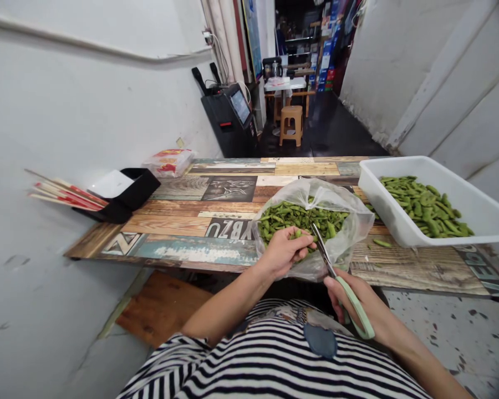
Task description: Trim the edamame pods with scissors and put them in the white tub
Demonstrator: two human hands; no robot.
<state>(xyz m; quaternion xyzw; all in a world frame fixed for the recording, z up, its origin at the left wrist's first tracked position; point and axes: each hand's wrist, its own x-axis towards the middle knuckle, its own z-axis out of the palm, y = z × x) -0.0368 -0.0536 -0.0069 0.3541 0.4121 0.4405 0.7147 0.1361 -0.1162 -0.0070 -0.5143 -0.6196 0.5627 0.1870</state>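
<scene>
My left hand (288, 250) is closed in a pinch on a green edamame pod (298, 234), over the near side of a clear plastic bag (360, 213). Inside that bag lies a heap of edamame pods (283, 217). My right hand (353, 296) grips scissors (355, 307) with pale green handles. Their blades (321, 244) point up and left, with the tips close to my left fingertips. To the right stands a white plastic tub (382, 221) holding more edamame pods (426, 205). One loose pod (382, 243) rests on the table between bag and tub.
The table (233, 208) has a patterned wood-plank top. At its left end, a black holder (143, 188) carries chopsticks (66, 194), beside a red-and-white plastic packet (169, 162). A black touchscreen machine (230, 119) stands beyond the far edge. Farther back are a stool (291, 124) and a small table (285, 83).
</scene>
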